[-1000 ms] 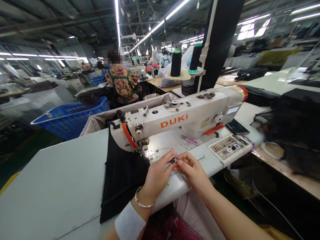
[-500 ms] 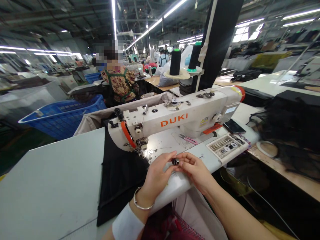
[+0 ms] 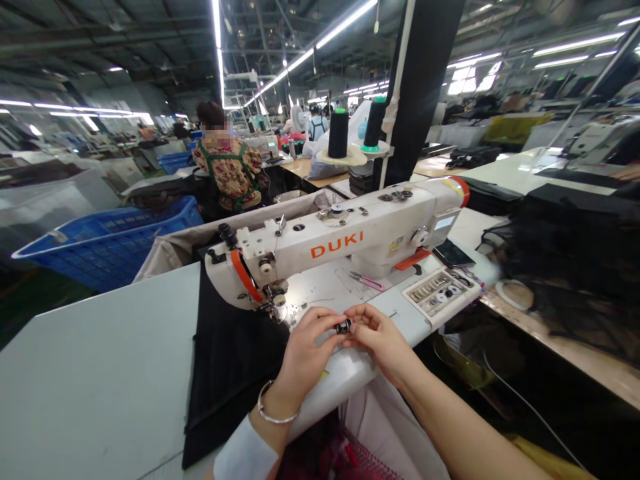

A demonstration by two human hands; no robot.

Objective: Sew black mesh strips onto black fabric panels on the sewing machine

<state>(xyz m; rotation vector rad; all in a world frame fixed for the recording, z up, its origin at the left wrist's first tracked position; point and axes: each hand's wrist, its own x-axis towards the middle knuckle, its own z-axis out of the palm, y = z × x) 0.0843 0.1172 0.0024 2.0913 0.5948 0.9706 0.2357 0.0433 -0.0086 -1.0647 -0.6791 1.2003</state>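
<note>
Between the fingertips of both hands is a small metal bobbin case, dark in the middle. My left hand pinches it from the left with thumb and fingers. From the right, the thumb and fingers of my right hand close on it too. Both hands are just above the front edge of the sewing machine bed, to the right of the needle area. The white sewing machine stands behind them. Black fabric lies flat on the table to the left, partly under the machine head.
Pink-handled thread snips lie on the bed. A tray of bobbins and small parts sits at the right, with a phone behind it. Black thread cones stand beyond the machine. A blue basket and a seated person are farther back.
The view has shifted slightly, so the machine and table appear farther left. The bobbin case has turned a little between my fingers and stays held by both hands.
</note>
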